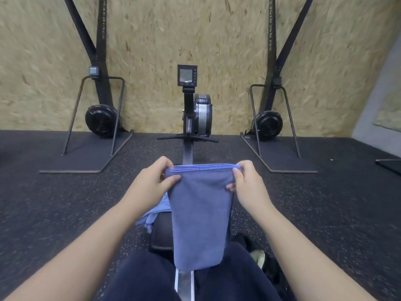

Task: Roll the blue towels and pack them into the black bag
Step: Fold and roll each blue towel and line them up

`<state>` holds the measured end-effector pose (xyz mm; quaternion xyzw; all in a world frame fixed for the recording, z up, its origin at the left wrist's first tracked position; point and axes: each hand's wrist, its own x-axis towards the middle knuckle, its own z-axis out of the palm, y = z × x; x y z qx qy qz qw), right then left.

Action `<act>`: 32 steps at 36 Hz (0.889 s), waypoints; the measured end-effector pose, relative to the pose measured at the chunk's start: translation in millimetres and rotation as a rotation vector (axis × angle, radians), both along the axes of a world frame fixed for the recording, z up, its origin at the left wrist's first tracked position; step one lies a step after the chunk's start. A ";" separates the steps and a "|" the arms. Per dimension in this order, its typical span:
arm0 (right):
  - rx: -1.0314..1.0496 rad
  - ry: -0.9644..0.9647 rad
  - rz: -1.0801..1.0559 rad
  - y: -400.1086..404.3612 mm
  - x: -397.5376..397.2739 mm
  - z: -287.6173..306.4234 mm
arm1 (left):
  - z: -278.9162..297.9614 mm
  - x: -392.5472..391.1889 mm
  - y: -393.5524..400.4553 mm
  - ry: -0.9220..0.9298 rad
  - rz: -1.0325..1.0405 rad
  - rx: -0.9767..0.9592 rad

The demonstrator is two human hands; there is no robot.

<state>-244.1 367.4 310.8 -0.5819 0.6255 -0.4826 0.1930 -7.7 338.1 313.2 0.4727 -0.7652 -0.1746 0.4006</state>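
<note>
At the centre of the frame I see my left hand (pixel 155 181) with its grip pinched on the top left corner of a folded blue towel (pixel 199 216), thumb pressed on the cloth. The towel hangs straight down, over the rowing machine's seat (pixel 161 235) and rail. More blue cloth (pixel 153 213) lies crumpled just left of it. My right hand (pixel 247 183) pinches the top right corner.

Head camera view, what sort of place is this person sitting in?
Most likely a gym. A rowing machine with a monitor stands ahead, two upright ski-type trainers flank it against a chipboard wall, and the floor is speckled black rubber.
</note>
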 end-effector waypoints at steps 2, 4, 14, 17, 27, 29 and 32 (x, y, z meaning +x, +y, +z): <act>0.030 -0.033 0.010 -7.1 0.3 -13.5 | -14.2 -0.9 -6.0 0.038 0.017 0.037; 0.051 -0.055 0.022 -14.1 -0.4 -27.7 | -26.8 -1.6 -12.9 0.079 0.036 0.062; 0.145 0.038 0.017 -49.0 0.7 -96.9 | -90.7 -13.2 -45.2 0.501 0.092 0.328; 0.163 0.096 0.012 -59.5 3.2 -113.8 | -112.0 -13.5 -52.8 0.592 0.117 0.384; 0.198 0.096 -0.012 -79.0 11.8 -154.8 | -157.2 -12.9 -63.7 0.672 0.169 0.409; 0.200 0.055 -0.012 -83.0 13.9 -161.8 | -163.2 -14.5 -66.8 0.689 0.180 0.403; 0.201 0.013 -0.015 -92.3 15.3 -169.1 | -172.3 -17.5 -76.2 0.703 0.192 0.374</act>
